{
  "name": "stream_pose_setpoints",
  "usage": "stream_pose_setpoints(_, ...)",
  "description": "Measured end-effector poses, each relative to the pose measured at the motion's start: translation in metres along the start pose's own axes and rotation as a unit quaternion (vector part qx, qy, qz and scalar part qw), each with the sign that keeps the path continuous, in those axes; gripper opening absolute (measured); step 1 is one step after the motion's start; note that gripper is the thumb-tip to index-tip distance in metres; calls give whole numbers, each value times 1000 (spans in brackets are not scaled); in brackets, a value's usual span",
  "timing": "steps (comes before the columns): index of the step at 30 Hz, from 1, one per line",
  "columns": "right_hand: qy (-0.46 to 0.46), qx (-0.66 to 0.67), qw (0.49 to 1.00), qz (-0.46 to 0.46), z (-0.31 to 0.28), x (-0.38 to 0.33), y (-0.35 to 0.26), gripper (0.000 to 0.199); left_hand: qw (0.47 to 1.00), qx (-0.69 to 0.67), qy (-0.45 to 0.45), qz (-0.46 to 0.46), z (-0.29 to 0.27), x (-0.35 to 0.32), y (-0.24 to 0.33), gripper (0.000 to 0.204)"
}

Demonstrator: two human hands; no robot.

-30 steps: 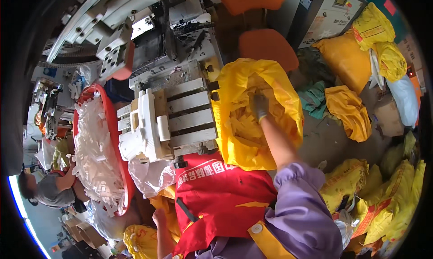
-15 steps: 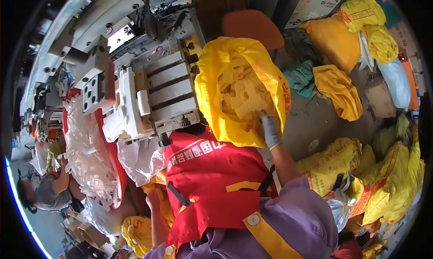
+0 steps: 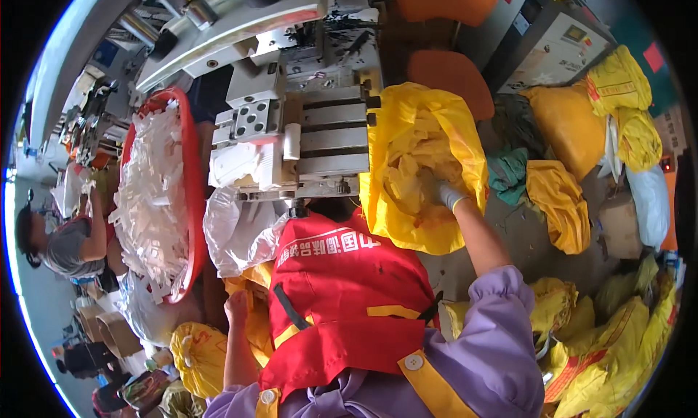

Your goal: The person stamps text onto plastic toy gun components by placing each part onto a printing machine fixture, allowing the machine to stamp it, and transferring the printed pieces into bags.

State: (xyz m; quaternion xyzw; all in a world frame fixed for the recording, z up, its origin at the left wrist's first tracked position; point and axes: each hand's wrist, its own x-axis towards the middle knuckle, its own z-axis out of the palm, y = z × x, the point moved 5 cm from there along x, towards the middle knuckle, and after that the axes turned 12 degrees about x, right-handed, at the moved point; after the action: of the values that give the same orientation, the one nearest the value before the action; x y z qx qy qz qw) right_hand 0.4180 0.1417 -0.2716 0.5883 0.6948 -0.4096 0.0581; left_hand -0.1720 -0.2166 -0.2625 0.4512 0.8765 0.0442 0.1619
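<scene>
My right hand (image 3: 446, 194), in a light grey glove, reaches into an open yellow plastic bag (image 3: 476, 156). Pale flat plastic pieces (image 3: 418, 152) lie inside the bag, and my fingers are hidden among them. My left hand (image 3: 236, 307) is low at the left of my red apron (image 3: 349, 272), beside yellow-orange bag material (image 3: 256, 323). It is small and its fingers do not show clearly. Left of the yellow bag, a white pistol-shaped part (image 3: 251, 162) rests by the slotted metal bed (image 3: 331, 138) of a machine.
A red tub (image 3: 195, 200) heaped with translucent plastic strips (image 3: 149, 192) stands left, near another person (image 3: 73, 240). Clear plastic bagging (image 3: 236, 229) hangs below the machine. An orange chair (image 3: 451, 80) is behind the yellow bag. Full yellow sacks (image 3: 607, 345) and a cardboard box (image 3: 618, 229) lie right.
The whole view has shifted, so the machine and bag appear farther right. My right hand has gone deeper among the pieces in the bag. My left hand stays low beside the apron.
</scene>
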Motion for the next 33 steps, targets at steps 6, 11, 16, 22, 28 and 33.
stream_pose_setpoints(6,86,7,986,-146,34,50,59,50,999,-9,42,28,-24,-3,26,21)
stream_pose_setpoints(11,190,40,970,-149,36,-12,11,60,995,41,84,25,-64,-2,71,18)
stream_pose_setpoints(16,272,234,921,-149,23,-47,14,50,930,-141,301,157,-171,31,191,11)
stream_pose_setpoints(22,231,670,661,-247,-55,-151,-60,45,851,-115,353,372,-257,35,386,19)
stream_pose_setpoints(28,260,443,775,-367,-140,-202,-224,47,801,-111,445,384,-292,54,399,15)
stream_pose_setpoints(33,325,88,768,-545,-137,-173,-333,44,856,-215,434,179,-315,62,295,24)
